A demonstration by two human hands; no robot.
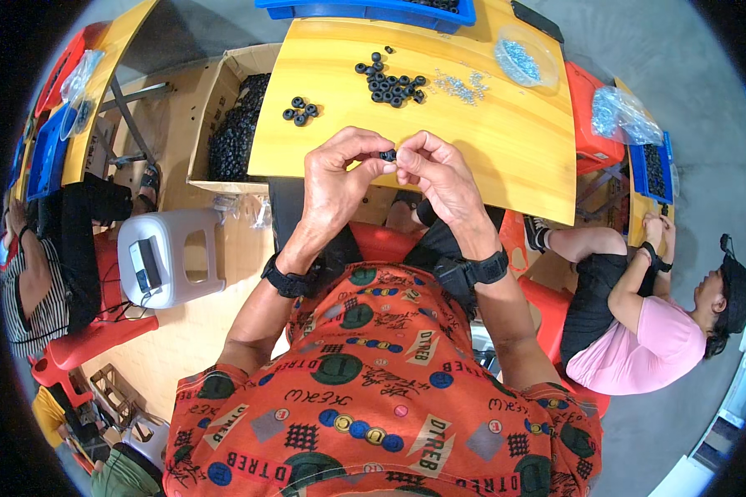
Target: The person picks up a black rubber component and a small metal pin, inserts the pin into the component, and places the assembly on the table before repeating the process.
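Note:
Just over the near edge of the yellow table (497,157), my two hands meet fingertip to fingertip. My left hand (338,172) pinches a small black round part (387,155) between thumb and forefinger. Against its right side my right hand (439,172) is closed in a pinch; whatever lies in those fingertips is too small to make out. Beyond the hands lies a loose pile of black round parts (394,87) with holes. A smaller group of the same parts (299,111) sits to the left. Tiny silvery metal pieces (462,86) are scattered right of the pile.
A clear round tub (522,62) of silvery pieces stands at the far right, a blue bin (365,10) at the far edge. Left of the table is a cardboard box (211,137) full of black parts. A person in pink (646,344) works at the right; a white stool (170,258) stands left.

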